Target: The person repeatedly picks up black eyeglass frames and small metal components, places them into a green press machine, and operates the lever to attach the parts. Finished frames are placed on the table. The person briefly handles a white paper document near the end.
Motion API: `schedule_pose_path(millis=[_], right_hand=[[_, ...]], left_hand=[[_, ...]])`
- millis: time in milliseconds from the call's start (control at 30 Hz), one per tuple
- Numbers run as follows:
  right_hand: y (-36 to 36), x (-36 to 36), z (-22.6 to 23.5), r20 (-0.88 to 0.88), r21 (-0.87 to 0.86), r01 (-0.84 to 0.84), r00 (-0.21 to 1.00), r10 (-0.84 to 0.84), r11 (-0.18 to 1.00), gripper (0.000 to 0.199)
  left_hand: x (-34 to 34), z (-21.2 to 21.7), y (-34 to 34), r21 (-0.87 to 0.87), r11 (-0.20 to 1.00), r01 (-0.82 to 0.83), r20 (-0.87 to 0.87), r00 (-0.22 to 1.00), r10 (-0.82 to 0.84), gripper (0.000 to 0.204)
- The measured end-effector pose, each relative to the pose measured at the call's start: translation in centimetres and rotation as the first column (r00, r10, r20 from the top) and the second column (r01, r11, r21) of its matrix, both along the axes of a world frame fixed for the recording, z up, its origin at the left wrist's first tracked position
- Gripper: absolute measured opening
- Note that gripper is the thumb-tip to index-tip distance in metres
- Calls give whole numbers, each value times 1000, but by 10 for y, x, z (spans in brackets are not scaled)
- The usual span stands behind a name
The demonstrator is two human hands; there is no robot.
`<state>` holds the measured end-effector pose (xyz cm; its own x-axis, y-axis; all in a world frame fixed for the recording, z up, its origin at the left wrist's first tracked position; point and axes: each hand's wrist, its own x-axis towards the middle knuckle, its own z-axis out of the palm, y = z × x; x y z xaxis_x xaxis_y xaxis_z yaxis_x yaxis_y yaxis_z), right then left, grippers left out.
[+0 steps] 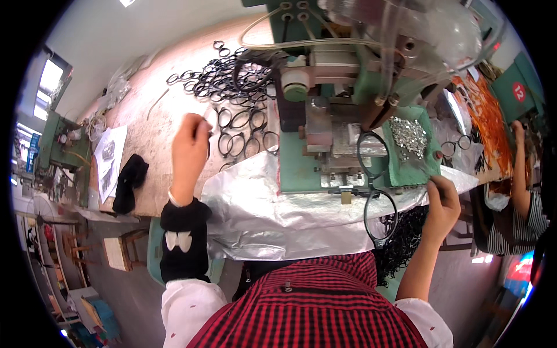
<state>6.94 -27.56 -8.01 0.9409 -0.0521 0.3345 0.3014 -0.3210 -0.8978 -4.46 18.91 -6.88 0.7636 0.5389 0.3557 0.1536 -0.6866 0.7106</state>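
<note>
Left hand: raised over the workbench, fingers curled together at the edge of the spread of black eyeglass frames; whether a frame is pinched between them cannot be told. The wrist carries a black sleeve cover with a pale bow-shaped mark.

Right hand: fingers drawn together at the right-hand corner of the green machine; they seem to pinch something small, though what it is cannot be made out.

Single black frame: lies against the front of the green machine, one rim on the machine's bed, the other hanging over the silver sheet, just left of the right hand.

Loose frames: set in rows just left of the machine, heaped more thickly toward its far left corner. A further dark mass of frames sits below the machine's right front, beside the right forearm.

Green tray: on the machine's right side, holding a pile of small shiny metal parts.

Silver sheet: drapes from the machine's front edge down toward the person's red-checked garment.

Black cloth and printed papers: on the bench, well left of the machine.

Another person's arm: well right of the machine, beside an orange heap.
</note>
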Motion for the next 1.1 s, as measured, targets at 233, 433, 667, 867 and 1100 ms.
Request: schedule_pose_path(millis=[233, 433, 667, 867, 1100], right_hand=[[120, 33, 61, 108, 193, -369, 929, 354, 909, 17], [136, 20, 61, 43, 486, -344, 927, 371, 803, 36], [142, 14, 71, -16, 743, -333, 858, 513, 580, 47], [126, -13, 97, -44, 642, -420, 815, 577, 642, 52], [45, 60, 49, 132, 389, -103, 990, 55, 915, 35]], left_hand=[[34, 6, -53, -386, 913, 133, 304, 953, -10, 10], [18, -12, -92, -601, 766, 228, 410, 911, 51, 7], [38, 111, -148, 14, 820, 572, 810, 475, -345, 17], [44, 114, -152, 194, 796, 573, 733, 455, -506, 20], [56, 75, -202, 786, 403, 468, 188, 440, -878, 16]])
